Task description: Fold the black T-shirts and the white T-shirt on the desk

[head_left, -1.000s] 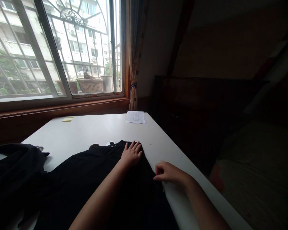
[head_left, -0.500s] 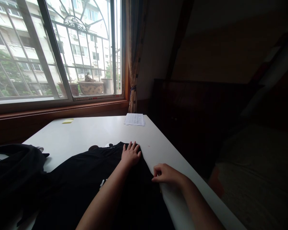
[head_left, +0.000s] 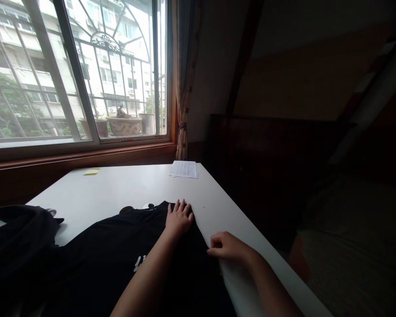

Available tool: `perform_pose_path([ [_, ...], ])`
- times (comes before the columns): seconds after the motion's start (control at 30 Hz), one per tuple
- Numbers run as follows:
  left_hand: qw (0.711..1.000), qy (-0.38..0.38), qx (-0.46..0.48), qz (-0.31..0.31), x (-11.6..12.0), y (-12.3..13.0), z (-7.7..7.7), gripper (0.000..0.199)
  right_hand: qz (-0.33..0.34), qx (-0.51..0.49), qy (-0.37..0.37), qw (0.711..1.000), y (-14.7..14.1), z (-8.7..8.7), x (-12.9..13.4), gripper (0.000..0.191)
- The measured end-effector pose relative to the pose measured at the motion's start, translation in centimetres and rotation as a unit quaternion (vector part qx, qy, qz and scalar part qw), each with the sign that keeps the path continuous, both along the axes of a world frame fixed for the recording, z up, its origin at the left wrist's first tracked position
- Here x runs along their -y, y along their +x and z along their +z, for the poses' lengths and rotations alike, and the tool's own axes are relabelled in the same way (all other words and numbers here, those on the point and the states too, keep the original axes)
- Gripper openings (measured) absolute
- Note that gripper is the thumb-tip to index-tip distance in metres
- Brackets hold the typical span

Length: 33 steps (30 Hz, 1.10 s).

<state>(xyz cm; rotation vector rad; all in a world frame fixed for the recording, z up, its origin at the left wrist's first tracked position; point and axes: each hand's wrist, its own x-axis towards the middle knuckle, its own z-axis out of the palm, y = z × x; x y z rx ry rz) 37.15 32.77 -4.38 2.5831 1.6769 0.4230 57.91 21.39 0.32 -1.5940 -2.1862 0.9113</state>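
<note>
Lying flat: black shirt (head_left: pixel 95 246) on white table (head_left: pixel 119 182), white print (head_left: pixel 139 263) showing.
L hand (head_left: pixel 180 219): palm down, shirt's far R corner, fingers spread, gripping nothing.
R hand (head_left: pixel 231 246): curled at shirt's R edge, thumb nr forefinger; can't tell if cloth's pinched.
Far end: papers (head_left: pixel 184 169) & yellow pad (head_left: pixel 91 171).

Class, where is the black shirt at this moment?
In the head view, the black shirt lies at bottom centre on the white table, beneath the left hand, with the right hand at its right edge.
</note>
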Motion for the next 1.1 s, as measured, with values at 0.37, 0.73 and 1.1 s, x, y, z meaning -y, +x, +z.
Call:
perform_pose_path([
  [0.37,1.0,0.009,0.004,0.002,0.5,-0.1,0.4,0.06,0.006,-0.015,0.183,0.983,-1.7,-1.4,-1.2,0.034],
  [0.73,1.0,-0.004,0.006,0.005,0.5,-0.1,0.8,0.062,0.002,0.015,0.105,0.994,-0.2,-1.2,-1.0,0.036],
  [1.1,1.0,-0.004,0.005,0.008,0.6,0.0,0.7,0.062,-0.024,-0.049,0.122,0.991,-0.6,0.6,0.0,0.011],
])
